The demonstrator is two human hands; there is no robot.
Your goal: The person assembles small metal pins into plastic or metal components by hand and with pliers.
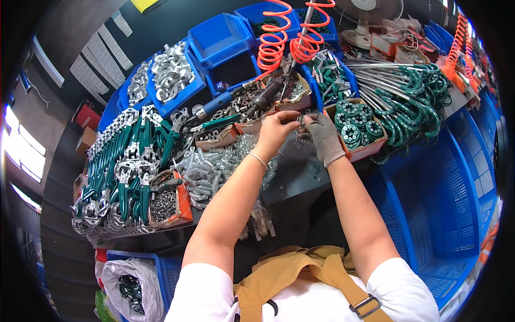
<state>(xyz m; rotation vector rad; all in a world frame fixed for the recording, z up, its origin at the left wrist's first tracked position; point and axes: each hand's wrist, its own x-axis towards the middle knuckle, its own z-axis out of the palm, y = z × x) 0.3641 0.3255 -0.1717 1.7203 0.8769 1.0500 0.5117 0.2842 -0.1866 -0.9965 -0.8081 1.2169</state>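
Observation:
My bare left hand (277,132) and my gloved right hand (324,138) meet over the dark bench, fingertips pinched together. Between them is a small grey metal piece (302,119), too small to name. A loose heap of metal springs (206,169) lies left of my left hand. Just right of my right hand, a cardboard box (370,151) holds green round discs with metal centres (351,121). Beyond my hands rest a blue-handled power driver (214,105) and a dark one (266,96), among small metal sleeves.
Green-handled locking pliers (129,155) stand in rows at left, beside a box of small metal pins (163,201). Green curved clamp arms with metal rods (407,94) pile at right. Blue bins (220,40) line the back. Orange coiled hoses (273,43) hang down; large blue crates (434,214) sit right.

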